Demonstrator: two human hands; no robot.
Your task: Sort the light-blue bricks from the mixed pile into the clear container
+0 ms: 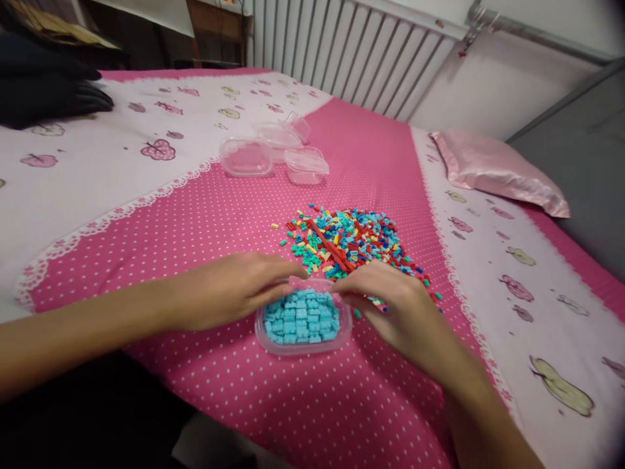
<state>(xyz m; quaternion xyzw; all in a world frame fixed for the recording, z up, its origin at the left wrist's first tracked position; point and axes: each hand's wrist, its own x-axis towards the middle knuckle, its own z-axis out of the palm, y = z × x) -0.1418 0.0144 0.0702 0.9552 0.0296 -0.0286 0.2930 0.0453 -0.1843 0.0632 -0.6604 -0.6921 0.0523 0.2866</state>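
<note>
A clear plastic container (303, 349) stands on the pink dotted bedspread, filled with light blue toy bricks (301, 317). My left hand (239, 286) reaches in from the left, its fingers curled over the container's far left rim. From the other side, my right hand (390, 299) has its thumb and fingers closed at the far right rim. Just beyond the container spreads a loose pile of small toy bricks (375, 236) in red, blue, green, yellow and light blue. A long red strip (331, 246) lies across that pile. Some of my fingertips are hidden.
Several clear plastic containers (247, 156) sit farther back on the bedspread (195, 234). A pink satin pillow (498, 170) lies at the right, beside a grey headboard (581, 143). A white radiator (351, 52) stands behind the bed. A black glove (53, 88) rests at far left.
</note>
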